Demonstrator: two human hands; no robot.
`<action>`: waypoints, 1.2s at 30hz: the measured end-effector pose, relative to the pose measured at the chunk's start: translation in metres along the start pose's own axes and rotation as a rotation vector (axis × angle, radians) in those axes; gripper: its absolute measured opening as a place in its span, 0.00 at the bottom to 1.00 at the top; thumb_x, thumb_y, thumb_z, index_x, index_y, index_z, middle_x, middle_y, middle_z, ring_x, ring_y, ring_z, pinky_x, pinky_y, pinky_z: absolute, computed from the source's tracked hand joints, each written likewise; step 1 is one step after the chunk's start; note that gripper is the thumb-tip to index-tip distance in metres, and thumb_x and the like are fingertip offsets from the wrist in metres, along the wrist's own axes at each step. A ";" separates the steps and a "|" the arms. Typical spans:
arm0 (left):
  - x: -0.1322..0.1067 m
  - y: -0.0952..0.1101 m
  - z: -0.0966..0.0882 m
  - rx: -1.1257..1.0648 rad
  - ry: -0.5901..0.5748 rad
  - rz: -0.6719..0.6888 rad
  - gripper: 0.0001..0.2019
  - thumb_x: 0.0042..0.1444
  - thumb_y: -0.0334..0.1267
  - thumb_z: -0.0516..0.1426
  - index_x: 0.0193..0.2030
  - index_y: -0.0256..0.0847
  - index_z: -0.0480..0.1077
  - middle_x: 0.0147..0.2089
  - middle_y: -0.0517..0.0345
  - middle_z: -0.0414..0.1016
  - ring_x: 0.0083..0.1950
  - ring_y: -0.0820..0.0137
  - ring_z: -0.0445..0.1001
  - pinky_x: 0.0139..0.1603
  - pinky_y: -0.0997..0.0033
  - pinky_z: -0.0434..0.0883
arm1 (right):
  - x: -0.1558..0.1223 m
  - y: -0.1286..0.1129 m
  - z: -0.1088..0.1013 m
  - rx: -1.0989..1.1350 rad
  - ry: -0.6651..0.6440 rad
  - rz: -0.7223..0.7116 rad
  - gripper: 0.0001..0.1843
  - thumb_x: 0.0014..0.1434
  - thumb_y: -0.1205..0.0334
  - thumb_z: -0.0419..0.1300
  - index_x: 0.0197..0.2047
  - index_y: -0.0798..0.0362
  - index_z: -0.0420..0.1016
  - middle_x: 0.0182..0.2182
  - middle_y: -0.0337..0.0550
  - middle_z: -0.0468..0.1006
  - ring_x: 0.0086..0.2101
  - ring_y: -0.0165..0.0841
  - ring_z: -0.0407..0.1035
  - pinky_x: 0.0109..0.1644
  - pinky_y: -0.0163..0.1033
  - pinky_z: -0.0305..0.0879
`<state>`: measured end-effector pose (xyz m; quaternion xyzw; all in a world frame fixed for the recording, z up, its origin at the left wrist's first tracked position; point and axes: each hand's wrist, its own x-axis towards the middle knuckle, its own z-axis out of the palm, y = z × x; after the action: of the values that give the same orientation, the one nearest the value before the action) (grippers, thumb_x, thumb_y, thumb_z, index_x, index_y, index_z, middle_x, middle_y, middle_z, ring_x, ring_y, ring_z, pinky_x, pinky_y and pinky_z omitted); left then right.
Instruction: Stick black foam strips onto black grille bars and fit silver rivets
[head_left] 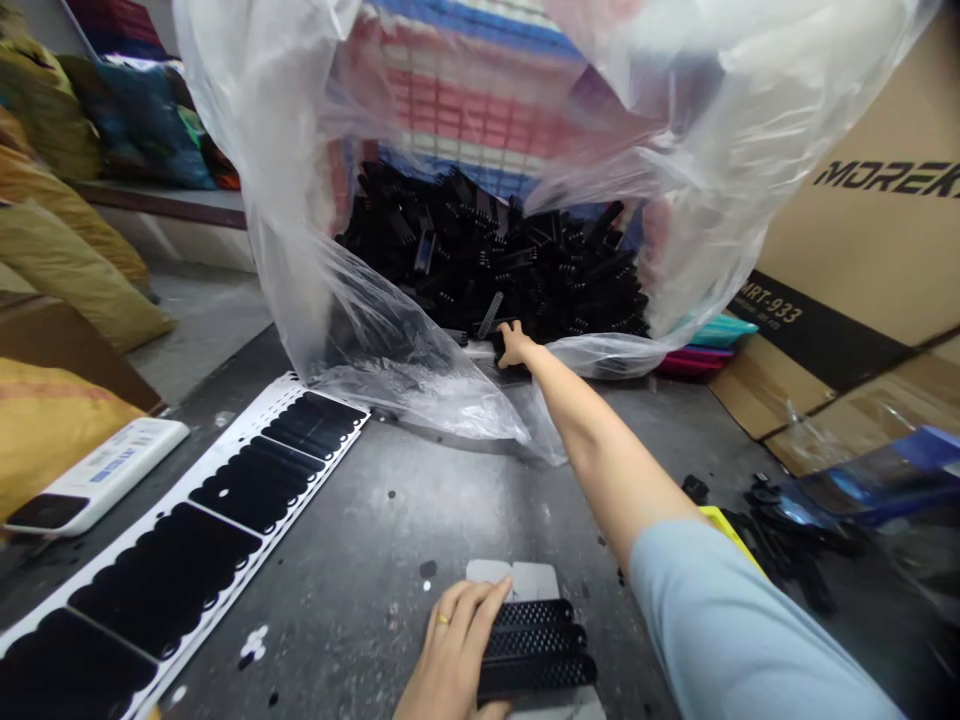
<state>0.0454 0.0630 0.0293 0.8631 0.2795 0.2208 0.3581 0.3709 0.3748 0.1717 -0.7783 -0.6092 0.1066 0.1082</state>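
A large clear polythene bag (300,200) sags open on the grey tabletop (360,520), holding a heaped pile of black toothed plastic pieces (487,260) against a striped woven sheet (480,80). The right hand (514,345), on a bare arm stretched from a pale blue sleeve (750,630), reaches into the bag's mouth; its fingers (504,345) are spread slightly and touch the pile's lower edge, though whether they have hold of a piece cannot be told. The left hand (450,650), wearing a gold ring (442,619), lies near the viewer with its fingers (480,610) closed together against three black perforated strips (536,650) on a white card (510,578), with no firm grip visible. A long white backing sheet carrying black scalloped pieces (187,530) runs along the left, beside a white rectangular box (97,478). Loose black pieces (780,520) lie to the right, below a brown cardboard carton (862,220).
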 end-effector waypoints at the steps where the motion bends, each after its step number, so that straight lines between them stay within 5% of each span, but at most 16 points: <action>1: 0.000 0.003 -0.001 -0.005 0.011 0.000 0.52 0.51 0.26 0.60 0.79 0.55 0.43 0.68 0.43 0.66 0.69 0.45 0.62 0.70 0.36 0.65 | -0.005 0.004 -0.003 -0.005 -0.018 -0.028 0.23 0.69 0.52 0.64 0.62 0.53 0.71 0.59 0.50 0.74 0.53 0.41 0.74 0.56 0.54 0.75; 7: 0.005 0.017 -0.016 -0.021 0.004 0.006 0.47 0.55 0.26 0.62 0.78 0.56 0.48 0.67 0.45 0.69 0.68 0.49 0.65 0.69 0.36 0.66 | -0.092 0.014 -0.020 0.035 -0.052 -0.281 0.18 0.65 0.61 0.66 0.57 0.55 0.74 0.53 0.47 0.79 0.49 0.38 0.76 0.55 0.49 0.75; 10: 0.008 0.019 -0.021 -0.015 0.015 0.018 0.45 0.57 0.28 0.63 0.77 0.54 0.50 0.67 0.45 0.69 0.66 0.50 0.67 0.69 0.36 0.66 | -0.168 0.017 -0.034 0.099 -0.011 -0.363 0.25 0.58 0.73 0.66 0.59 0.56 0.72 0.48 0.46 0.81 0.44 0.35 0.77 0.53 0.42 0.73; 14: 0.011 0.026 -0.025 -0.016 0.100 0.004 0.47 0.59 0.38 0.67 0.78 0.53 0.46 0.71 0.42 0.63 0.71 0.48 0.63 0.71 0.34 0.63 | -0.286 0.018 -0.052 0.231 0.054 -0.486 0.26 0.55 0.70 0.64 0.58 0.51 0.73 0.45 0.41 0.82 0.41 0.34 0.77 0.49 0.40 0.73; 17: 0.011 0.048 -0.031 -0.103 0.237 0.012 0.49 0.59 0.48 0.68 0.79 0.55 0.43 0.75 0.42 0.56 0.76 0.46 0.57 0.74 0.32 0.56 | -0.365 0.009 -0.055 0.350 0.081 -0.503 0.26 0.55 0.69 0.62 0.58 0.50 0.74 0.46 0.43 0.82 0.40 0.34 0.77 0.47 0.40 0.75; 20: 0.010 0.083 -0.037 -0.392 0.258 0.084 0.52 0.58 0.57 0.67 0.79 0.53 0.41 0.77 0.40 0.55 0.74 0.49 0.62 0.73 0.40 0.63 | -0.418 -0.003 -0.049 0.413 -0.050 -0.491 0.31 0.56 0.69 0.62 0.63 0.46 0.71 0.48 0.41 0.82 0.39 0.34 0.77 0.46 0.40 0.76; 23: 0.006 0.111 -0.037 -0.598 0.197 0.100 0.37 0.59 0.53 0.67 0.71 0.52 0.59 0.71 0.43 0.65 0.70 0.53 0.69 0.67 0.51 0.73 | -0.445 -0.011 -0.034 0.484 -0.084 -0.518 0.34 0.57 0.69 0.63 0.67 0.43 0.69 0.50 0.41 0.82 0.41 0.35 0.77 0.48 0.42 0.77; 26: -0.004 0.116 -0.025 -0.733 0.203 0.051 0.21 0.60 0.44 0.68 0.58 0.50 0.71 0.66 0.50 0.71 0.67 0.58 0.72 0.63 0.58 0.76 | -0.457 -0.013 -0.012 0.569 -0.041 -0.533 0.34 0.60 0.69 0.61 0.68 0.43 0.68 0.52 0.45 0.79 0.47 0.37 0.76 0.53 0.44 0.77; 33: -0.033 0.099 -0.002 -0.976 0.378 -0.129 0.22 0.55 0.40 0.72 0.56 0.49 0.75 0.53 0.55 0.78 0.53 0.65 0.80 0.52 0.71 0.79 | -0.472 -0.017 0.030 0.540 0.200 -0.564 0.32 0.64 0.66 0.63 0.70 0.44 0.65 0.52 0.50 0.75 0.52 0.42 0.71 0.56 0.53 0.75; 36: -0.039 0.100 -0.007 -0.890 0.347 -0.111 0.21 0.57 0.41 0.71 0.56 0.50 0.76 0.55 0.53 0.77 0.56 0.64 0.79 0.53 0.71 0.78 | -0.477 -0.018 0.029 0.482 0.125 -0.537 0.35 0.64 0.66 0.62 0.72 0.44 0.62 0.52 0.49 0.77 0.51 0.42 0.71 0.55 0.54 0.76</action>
<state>0.0449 -0.0176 0.1009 0.5601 0.2589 0.4404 0.6521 0.2335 -0.0830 0.1656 -0.5478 -0.7414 0.1670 0.3498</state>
